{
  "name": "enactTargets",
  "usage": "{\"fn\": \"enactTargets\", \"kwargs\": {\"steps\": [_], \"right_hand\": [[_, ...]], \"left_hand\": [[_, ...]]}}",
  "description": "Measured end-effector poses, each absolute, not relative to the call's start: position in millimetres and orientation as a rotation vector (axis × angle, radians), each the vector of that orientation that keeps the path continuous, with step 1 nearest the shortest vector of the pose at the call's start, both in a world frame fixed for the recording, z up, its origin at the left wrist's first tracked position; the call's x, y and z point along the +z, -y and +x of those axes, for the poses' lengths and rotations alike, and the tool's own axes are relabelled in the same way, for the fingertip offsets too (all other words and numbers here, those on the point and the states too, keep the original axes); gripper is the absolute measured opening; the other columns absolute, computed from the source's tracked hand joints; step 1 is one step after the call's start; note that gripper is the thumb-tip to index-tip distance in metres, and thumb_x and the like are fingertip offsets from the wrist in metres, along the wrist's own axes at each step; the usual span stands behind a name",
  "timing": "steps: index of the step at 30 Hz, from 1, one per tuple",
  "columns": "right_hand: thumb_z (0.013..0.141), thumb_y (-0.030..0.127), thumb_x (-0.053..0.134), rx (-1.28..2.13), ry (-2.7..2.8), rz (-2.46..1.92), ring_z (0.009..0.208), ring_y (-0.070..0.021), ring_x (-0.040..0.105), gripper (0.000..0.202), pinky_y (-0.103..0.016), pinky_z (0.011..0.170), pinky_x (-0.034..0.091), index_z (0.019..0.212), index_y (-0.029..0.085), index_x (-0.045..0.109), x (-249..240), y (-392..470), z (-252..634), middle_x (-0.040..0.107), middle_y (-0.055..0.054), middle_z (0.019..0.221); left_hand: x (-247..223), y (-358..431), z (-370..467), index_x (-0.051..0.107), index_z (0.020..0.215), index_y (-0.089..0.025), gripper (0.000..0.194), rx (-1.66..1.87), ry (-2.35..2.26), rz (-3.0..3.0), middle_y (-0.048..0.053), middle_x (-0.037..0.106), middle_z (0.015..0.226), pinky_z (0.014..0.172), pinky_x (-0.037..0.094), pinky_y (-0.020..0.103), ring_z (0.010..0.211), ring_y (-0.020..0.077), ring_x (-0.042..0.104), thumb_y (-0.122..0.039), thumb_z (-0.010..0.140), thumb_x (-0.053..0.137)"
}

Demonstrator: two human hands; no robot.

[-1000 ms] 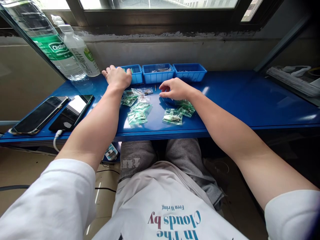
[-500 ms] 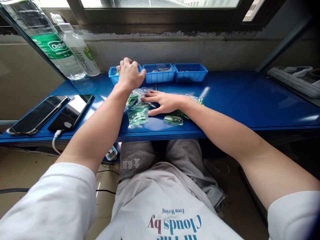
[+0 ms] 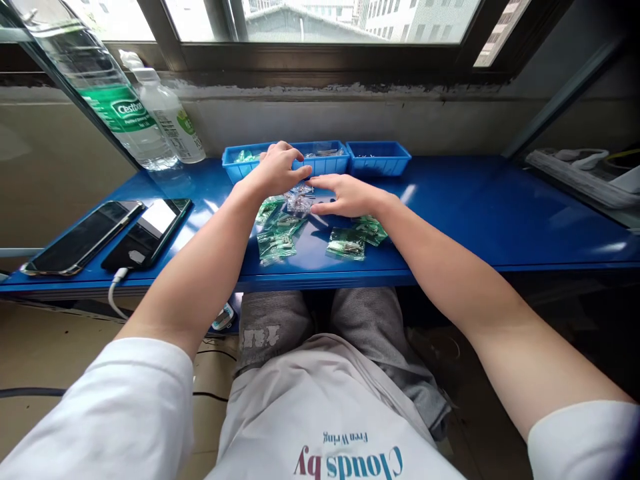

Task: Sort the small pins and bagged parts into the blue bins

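Observation:
My left hand (image 3: 283,168) hovers in front of the left and middle blue bins, thumb stretched to the right and fingers loosely spread, with nothing visible in it. Close beside it is my right hand (image 3: 345,195), its thumb and fingers apart and its fingertips near the left thumb. Small clear packets (image 3: 300,200) lie between the two hands. Below them are green-tinted packets of small parts (image 3: 276,245), with another green packet (image 3: 346,244) under my right wrist. The left bin (image 3: 231,163) holds green packets; the middle bin (image 3: 330,165) holds clear ones, partly hidden by my left hand.
The right bin (image 3: 383,167) contains small pieces. Two phones (image 3: 83,239) lie at the left, one on a white cable (image 3: 114,287). A large water bottle (image 3: 117,110) and a smaller bottle (image 3: 167,113) stand behind them. The blue table (image 3: 475,213) extends right.
My left hand has moved right and down from the left bin toward the middle one. My right hand has shifted slightly right, off the packets. The view has tilted up slightly.

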State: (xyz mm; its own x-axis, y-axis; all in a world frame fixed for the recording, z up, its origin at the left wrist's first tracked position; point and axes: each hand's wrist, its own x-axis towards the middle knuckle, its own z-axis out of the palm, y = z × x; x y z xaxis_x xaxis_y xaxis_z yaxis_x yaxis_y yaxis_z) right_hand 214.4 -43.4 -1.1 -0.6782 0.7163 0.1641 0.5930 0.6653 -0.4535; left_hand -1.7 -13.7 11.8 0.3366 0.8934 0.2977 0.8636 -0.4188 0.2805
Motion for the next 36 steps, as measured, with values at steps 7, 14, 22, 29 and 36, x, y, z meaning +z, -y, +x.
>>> {"fn": "enactTargets", "kwargs": {"steps": [7, 14, 22, 29, 36], "right_hand": [[0.085, 0.062, 0.076, 0.496, 2.372, -1.183, 0.149, -0.0394, 0.048, 0.081, -0.060, 0.124, 0.039, 0.154, 0.024, 0.058, 32.6, 51.6, 250.0, 0.055, -0.011, 0.160], [0.061, 0.082, 0.084, 0.411, 2.545, -1.435, 0.163, -0.0475, 0.014, 0.131, -0.068, 0.129, 0.020, 0.169, 0.028, 0.034, 28.0, 89.0, 284.6, 0.024, -0.012, 0.177], [0.068, 0.094, 0.065, 0.368, 2.576, -1.868, 0.163, -0.0482, -0.001, 0.137, -0.078, 0.125, 0.013, 0.174, 0.026, 0.011, -14.1, 128.5, 284.5, 0.000, -0.015, 0.179], [0.068, 0.095, 0.064, 0.492, 2.598, -1.754, 0.164, -0.0456, -0.003, 0.136, -0.075, 0.127, 0.006, 0.173, 0.024, 0.015, -8.1, 87.0, 255.3, 0.003, -0.014, 0.179], [0.057, 0.076, 0.088, 0.500, 2.683, -1.487, 0.163, -0.0415, 0.017, 0.138, -0.059, 0.132, 0.017, 0.169, 0.020, 0.032, -0.2, 29.1, 243.3, 0.026, -0.018, 0.175]], "left_hand": [[35.3, 26.8, -6.9, 0.062, 0.145, -0.021, 0.062, 0.653, -1.669, 2.431, 0.016, 0.055, 0.153, 0.121, 0.038, 0.046, 0.143, 0.0360, 0.050, -0.060, 0.098, 0.051], [56.9, 77.3, -53.3, 0.007, 0.173, -0.033, 0.136, -0.027, -1.500, 2.377, 0.007, 0.005, 0.181, 0.131, 0.021, 0.053, 0.164, 0.0422, 0.011, -0.085, 0.065, 0.072], [7.0, 98.3, -74.1, -0.011, 0.171, -0.028, 0.158, -0.319, -1.586, 2.328, 0.014, -0.027, 0.172, 0.127, 0.004, 0.070, 0.158, 0.0487, -0.023, -0.093, 0.054, 0.073], [5.5, 62.2, -45.8, -0.002, 0.173, -0.026, 0.153, -0.280, -1.477, 2.377, 0.013, -0.016, 0.177, 0.131, 0.004, 0.061, 0.163, 0.0429, -0.014, -0.090, 0.056, 0.074], [28.1, 29.8, -18.7, 0.010, 0.173, -0.029, 0.148, -0.200, -1.364, 2.334, 0.011, 0.011, 0.179, 0.131, 0.023, 0.050, 0.164, 0.0392, 0.017, -0.081, 0.053, 0.079]]}}
